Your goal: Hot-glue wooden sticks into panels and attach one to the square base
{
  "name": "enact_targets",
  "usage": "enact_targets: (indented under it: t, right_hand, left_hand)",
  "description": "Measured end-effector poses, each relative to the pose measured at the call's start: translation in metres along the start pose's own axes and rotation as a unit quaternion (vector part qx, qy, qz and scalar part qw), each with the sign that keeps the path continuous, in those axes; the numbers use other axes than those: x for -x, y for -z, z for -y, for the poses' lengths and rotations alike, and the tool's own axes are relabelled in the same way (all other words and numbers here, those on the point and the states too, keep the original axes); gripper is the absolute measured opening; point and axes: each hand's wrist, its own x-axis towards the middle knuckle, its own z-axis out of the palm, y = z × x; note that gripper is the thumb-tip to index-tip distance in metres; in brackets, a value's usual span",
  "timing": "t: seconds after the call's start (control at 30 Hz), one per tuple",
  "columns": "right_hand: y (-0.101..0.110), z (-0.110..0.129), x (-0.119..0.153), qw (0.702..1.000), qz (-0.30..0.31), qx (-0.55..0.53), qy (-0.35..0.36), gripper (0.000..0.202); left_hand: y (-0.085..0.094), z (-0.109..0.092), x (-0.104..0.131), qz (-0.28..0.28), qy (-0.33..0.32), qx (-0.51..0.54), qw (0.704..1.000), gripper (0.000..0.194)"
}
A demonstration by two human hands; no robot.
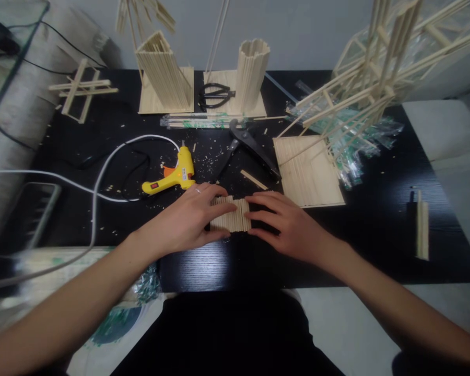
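From where I stand, a flat row of short wooden sticks (231,215) lies on the black tabletop (379,230), directly between the two hands. The left hand (194,214) grasps the row's left portion: fingers overlap its far edge and top, thumb at the near edge. The right hand (288,222) grasps the right end lightly, fingers parted, fingertips touching it.

The yellow hot-glue gun (174,175) lies just beyond the left hand; its body carries a small pale label (184,172), print too small to read. Clear stick wrappers (207,121) farther back bear green printing, likewise illegible. Black-handled pliers (246,143) lie beyond the row.
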Motion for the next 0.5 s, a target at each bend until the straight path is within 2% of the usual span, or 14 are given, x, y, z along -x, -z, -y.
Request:
enact_targets:
  t: [0.27, 0.5]
  right_hand:
    - [-0.0028, 0.0010, 0.0001, 0.999, -0.015, 0.026, 0.016, 0.016]
    - [0.0009, 0.0055, -0.0028, 0.999, 0.006, 0.034, 0.009, 0.018]
  left_hand:
    - [-0.0010, 0.0006, 0.0006, -0.011, -0.020, 0.007, 1.000, 0.039]
    - [-0.0029, 0.0011, 0.0013, -0.019, -0.017, 0.013, 1.000, 0.039]
